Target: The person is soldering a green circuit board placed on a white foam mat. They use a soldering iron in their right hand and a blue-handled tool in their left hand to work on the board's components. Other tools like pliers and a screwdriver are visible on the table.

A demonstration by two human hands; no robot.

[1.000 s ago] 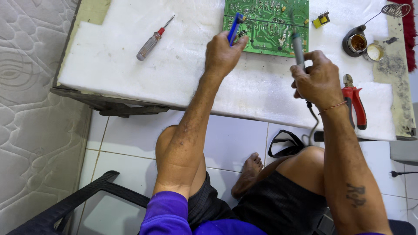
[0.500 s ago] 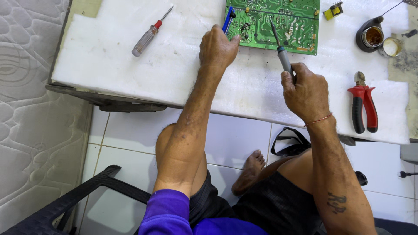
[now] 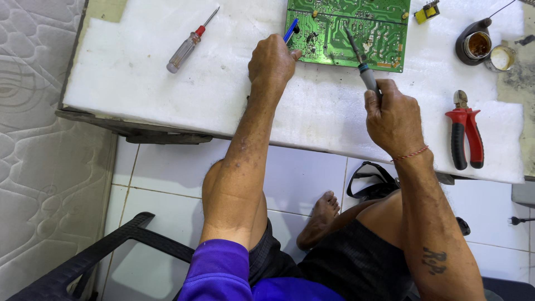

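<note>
Left hand [image 3: 271, 60] clenching blue tool [image 3: 290, 30], perhaps plastic, right hand [image 3: 393, 114] gripping soldering iron [image 3: 362, 61], green circuit board [image 3: 356, 33]

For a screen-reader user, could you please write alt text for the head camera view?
The right hand holds a soldering iron to a green circuit board while the left hand grips a blue tool at its edge. Red pliers and a screwdriver lie nearby.

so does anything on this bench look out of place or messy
Mostly tidy. The grey, grimy patch on the white padding at the far right looks soiled, beside two open tins. The left hand and right hand hold tools over the green circuit board.
</note>
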